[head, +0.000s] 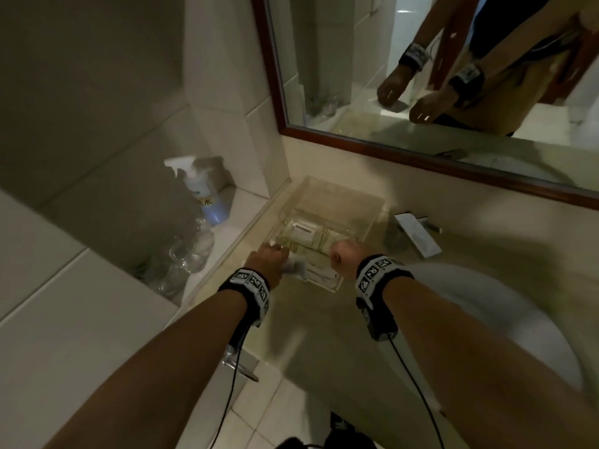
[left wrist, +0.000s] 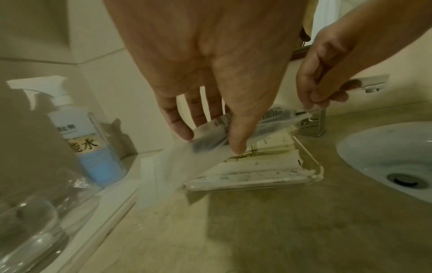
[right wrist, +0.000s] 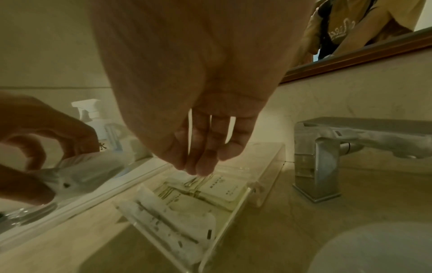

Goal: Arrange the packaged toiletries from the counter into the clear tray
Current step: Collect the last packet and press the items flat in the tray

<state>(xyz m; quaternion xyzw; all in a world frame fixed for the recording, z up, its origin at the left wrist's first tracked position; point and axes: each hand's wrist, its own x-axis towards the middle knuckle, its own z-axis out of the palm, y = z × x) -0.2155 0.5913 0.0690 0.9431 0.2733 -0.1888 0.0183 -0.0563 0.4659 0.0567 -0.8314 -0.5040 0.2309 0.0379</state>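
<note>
A clear tray [head: 340,197] sits on the beige counter against the wall, holding several flat packets, white and cream with gold lines [right wrist: 210,188]. My left hand [head: 269,259] hovers at the tray's near left corner. Its thumb and fingers pinch a long translucent white packet [left wrist: 210,142] with a dark item inside, held slanted above the tray [left wrist: 315,177]. My right hand [head: 346,257] is over the tray's near right side, fingers pointing down. Its fingertips [left wrist: 308,107] meet at the packet's far end.
A spray bottle [head: 204,196] and clear plastic bottles [head: 184,254] stand on the raised ledge left of the tray. A chrome faucet [right wrist: 315,162] and white basin [left wrist: 385,162] lie to the right. A framed mirror [head: 421,76] hangs above.
</note>
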